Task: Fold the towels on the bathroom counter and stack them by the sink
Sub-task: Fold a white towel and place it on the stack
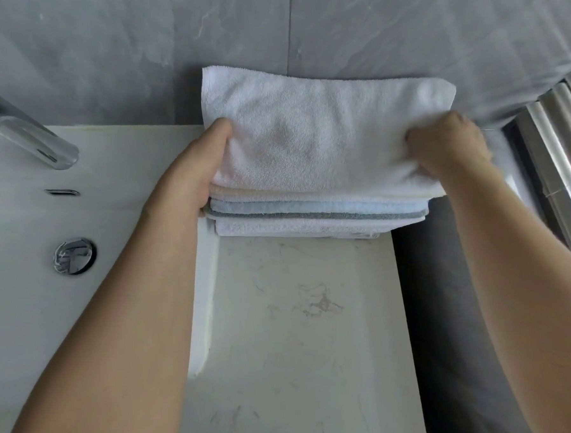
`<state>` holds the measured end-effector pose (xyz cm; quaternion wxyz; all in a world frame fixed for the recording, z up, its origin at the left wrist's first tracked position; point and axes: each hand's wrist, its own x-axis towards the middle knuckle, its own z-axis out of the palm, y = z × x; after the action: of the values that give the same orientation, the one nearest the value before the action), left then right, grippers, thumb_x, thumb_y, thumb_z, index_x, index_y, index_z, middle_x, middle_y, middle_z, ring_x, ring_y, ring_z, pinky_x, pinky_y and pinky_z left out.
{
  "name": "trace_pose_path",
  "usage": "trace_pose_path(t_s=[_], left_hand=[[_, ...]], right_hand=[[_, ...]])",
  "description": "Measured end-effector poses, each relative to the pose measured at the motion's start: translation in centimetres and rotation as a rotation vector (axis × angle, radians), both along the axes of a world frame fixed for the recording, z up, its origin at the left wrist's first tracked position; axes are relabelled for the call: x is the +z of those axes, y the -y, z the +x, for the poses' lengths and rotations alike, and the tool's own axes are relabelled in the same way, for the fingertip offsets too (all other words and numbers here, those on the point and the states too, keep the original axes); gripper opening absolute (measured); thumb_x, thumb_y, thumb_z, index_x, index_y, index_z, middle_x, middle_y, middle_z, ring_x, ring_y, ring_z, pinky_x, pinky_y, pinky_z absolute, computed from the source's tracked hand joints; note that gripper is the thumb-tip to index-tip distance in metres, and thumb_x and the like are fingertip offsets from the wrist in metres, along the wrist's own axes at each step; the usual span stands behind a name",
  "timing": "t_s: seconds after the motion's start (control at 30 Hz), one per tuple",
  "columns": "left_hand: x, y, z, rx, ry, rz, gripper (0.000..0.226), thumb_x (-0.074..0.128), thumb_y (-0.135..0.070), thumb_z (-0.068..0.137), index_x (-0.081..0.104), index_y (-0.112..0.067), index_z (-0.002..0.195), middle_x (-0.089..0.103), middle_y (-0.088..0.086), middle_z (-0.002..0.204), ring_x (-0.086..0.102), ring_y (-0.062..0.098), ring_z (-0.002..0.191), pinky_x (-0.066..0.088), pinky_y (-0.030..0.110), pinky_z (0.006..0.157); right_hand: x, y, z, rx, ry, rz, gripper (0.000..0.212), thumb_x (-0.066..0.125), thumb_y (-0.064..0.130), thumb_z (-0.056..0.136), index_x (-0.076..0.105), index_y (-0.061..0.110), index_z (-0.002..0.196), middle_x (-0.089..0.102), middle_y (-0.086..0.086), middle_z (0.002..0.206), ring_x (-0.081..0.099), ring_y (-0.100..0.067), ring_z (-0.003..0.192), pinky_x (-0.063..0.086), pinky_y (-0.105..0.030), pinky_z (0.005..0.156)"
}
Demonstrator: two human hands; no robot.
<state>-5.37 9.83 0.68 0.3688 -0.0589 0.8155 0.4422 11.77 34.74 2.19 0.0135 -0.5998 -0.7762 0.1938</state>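
A stack of folded towels (pixel 317 214) sits at the back of the marble counter (pixel 303 331), against the grey wall and just right of the sink (pixel 33 295). Its layers show cream, pale blue, grey and white edges. A folded white towel (pixel 319 131) lies on top. My left hand (pixel 195 168) grips the stack's left side, thumb on the white towel and fingers hidden underneath. My right hand (pixel 446 148) pinches the white towel's right edge, bunching the cloth.
A chrome faucet (pixel 25 130) stands at the far left over the white sink, with an overflow slot (pixel 63 192) and a chrome drain (pixel 74 255). Right of the counter is a dark gap, then ribbed metal rails (pixel 559 155).
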Motion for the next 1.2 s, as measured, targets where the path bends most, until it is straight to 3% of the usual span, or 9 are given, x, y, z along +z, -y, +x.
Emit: trace_pose_path(t_s=[0.1,0.17,0.27,0.33,0.47,0.53,0.7,0.9,1.2], left_hand=[[0.4,-0.2,-1.1,-0.001,0.092,-0.030,0.049,0.054,-0.068,0.054,0.062,-0.027,0.078,0.068,0.005,0.077,0.062,0.028,0.075,0.047,0.046,0.077],[0.4,-0.2,-1.9,-0.032,0.140,-0.034,0.079,0.059,-0.081,0.047,0.065,-0.025,0.102,0.069,0.009,0.097,0.065,0.033,0.087,0.050,0.052,0.078],[0.3,-0.1,-2.4,-0.094,0.105,-0.021,0.128,0.057,-0.100,0.035,0.046,-0.034,0.144,0.048,0.001,0.148,0.045,0.029,0.136,0.034,0.053,0.109],[0.3,-0.4,-2.4,-0.131,0.065,0.033,0.115,0.056,-0.097,0.048,0.045,-0.036,0.145,0.042,-0.006,0.153,0.040,0.019,0.139,0.028,0.041,0.111],[0.0,-0.7,-2.6,-0.124,0.071,0.049,0.091,0.061,-0.085,0.054,0.057,-0.037,0.131,0.053,-0.003,0.141,0.049,0.022,0.128,0.033,0.044,0.110],[0.0,-0.7,-2.7,-0.105,0.109,0.062,0.087,0.066,-0.081,0.051,0.062,-0.035,0.125,0.059,-0.001,0.133,0.056,0.025,0.121,0.038,0.046,0.108],[-0.7,-0.3,-3.0,-0.100,0.173,0.122,0.081,0.074,-0.076,0.049,0.069,-0.031,0.116,0.072,0.001,0.114,0.070,0.023,0.103,0.049,0.039,0.098],[-1.4,-0.5,-3.2,-0.099,0.185,0.175,0.057,0.069,-0.074,0.059,0.075,-0.029,0.094,0.078,0.000,0.086,0.075,0.017,0.071,0.053,0.028,0.071],[-2.1,-0.4,-4.2,-0.135,0.225,0.229,0.059,0.069,-0.069,0.063,0.076,-0.024,0.102,0.077,0.004,0.096,0.075,0.024,0.081,0.058,0.034,0.075]], right_hand=[[-1.8,4.0,-1.3,0.276,-0.004,0.295,0.077,0.035,0.039,0.087,0.015,0.007,0.154,0.013,-0.015,0.161,0.012,-0.030,0.148,0.002,-0.057,0.118],[-3.7,8.0,-0.7,0.632,-0.138,0.531,0.072,0.034,0.045,0.092,0.025,0.006,0.152,0.017,-0.017,0.160,0.017,-0.032,0.147,0.002,-0.055,0.119],[-7.2,13.2,1.6,0.828,-0.324,0.628,0.073,0.043,0.050,0.094,0.031,0.006,0.150,0.024,-0.016,0.158,0.020,-0.034,0.147,0.007,-0.054,0.119],[-9.2,16.4,3.1,0.601,-0.517,0.468,0.077,0.048,0.051,0.092,0.027,0.008,0.152,0.018,-0.011,0.160,0.014,-0.026,0.149,0.005,-0.053,0.120],[-8.2,19.7,1.5,-0.560,-1.127,-0.482,0.106,0.060,0.075,0.074,0.003,0.035,0.155,-0.008,0.023,0.157,0.007,-0.008,0.148,0.015,-0.050,0.119],[-7.5,18.9,-0.2,-0.808,-1.197,-0.821,0.129,0.061,0.091,0.050,-0.006,0.045,0.151,-0.009,0.025,0.158,0.007,-0.012,0.149,0.013,-0.049,0.119],[-5.7,16.3,-4.8,-1.172,-1.247,-0.924,0.144,0.046,0.100,0.023,-0.008,0.051,0.148,-0.008,0.019,0.161,0.005,-0.027,0.149,0.007,-0.059,0.113],[-4.6,15.5,-7.4,-1.280,-1.141,-0.802,0.118,0.022,0.093,0.042,-0.013,0.050,0.146,-0.009,0.015,0.161,0.007,-0.031,0.147,0.006,-0.062,0.108],[-5.0,18.5,-5.2,-1.038,-1.339,-0.895,0.125,0.050,0.098,0.037,0.006,0.056,0.147,-0.007,0.025,0.158,-0.005,-0.010,0.149,-0.003,-0.051,0.114]])
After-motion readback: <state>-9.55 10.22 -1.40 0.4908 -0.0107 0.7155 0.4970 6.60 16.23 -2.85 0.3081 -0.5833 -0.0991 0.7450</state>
